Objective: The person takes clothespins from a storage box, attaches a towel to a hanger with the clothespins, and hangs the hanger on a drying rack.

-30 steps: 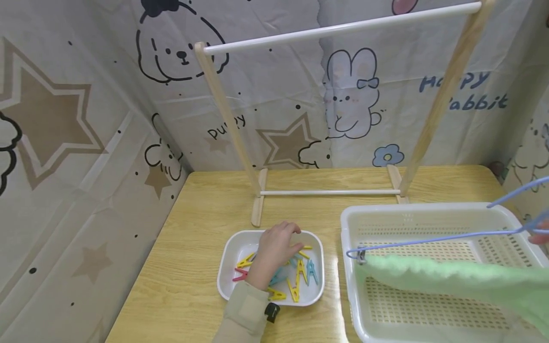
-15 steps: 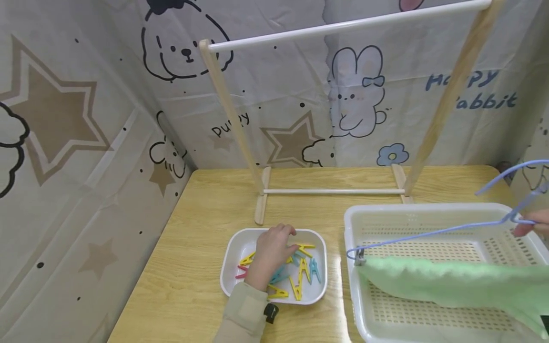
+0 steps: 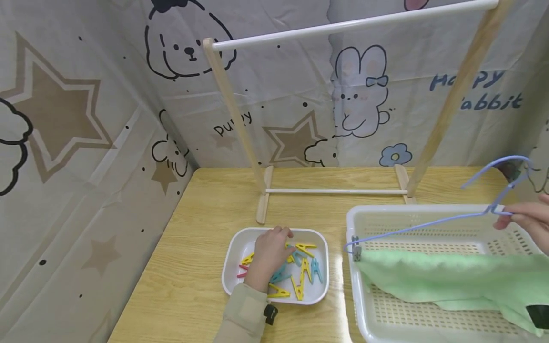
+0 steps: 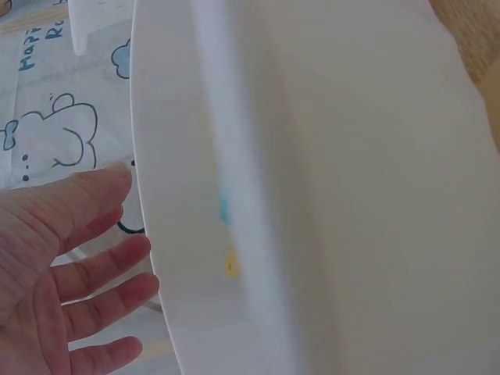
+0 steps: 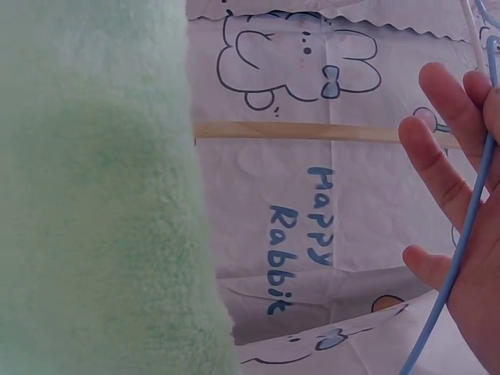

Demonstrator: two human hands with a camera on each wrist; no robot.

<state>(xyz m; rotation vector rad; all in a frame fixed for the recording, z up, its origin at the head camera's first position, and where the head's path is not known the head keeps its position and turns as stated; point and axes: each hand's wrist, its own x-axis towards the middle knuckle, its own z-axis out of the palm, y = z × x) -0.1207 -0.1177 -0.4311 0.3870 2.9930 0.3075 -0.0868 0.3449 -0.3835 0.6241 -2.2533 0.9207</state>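
My left hand point(image 3: 271, 252) is over a small white tray point(image 3: 319, 293) of yellow, blue and red clothespins point(image 3: 303, 271). In the left wrist view, that hand's fingers are loosely bent beside a white wall, with nothing visible between them. At the right of the head view, my right hand point(image 3: 529, 219) pinches a blue hanger point(image 3: 418, 227) near the base of its hook. A metal clip point(image 3: 357, 249) at the hanger's left end grips a green towel point(image 3: 429, 276), which droops over the basket; its right end is out of frame.
A white perforated basket point(image 3: 352, 286) stands on the wooden table point(image 3: 184, 267), right of the tray. Behind them rises a wooden rack with a white top rail point(image 3: 356, 26) and a lower bar point(image 3: 334, 191). Printed cloth point(image 3: 291, 81) covers the walls.
My right hand has come in from the right edge and shifted left, bringing more of the hanger and its hook into view. The left hand stays over the tray.
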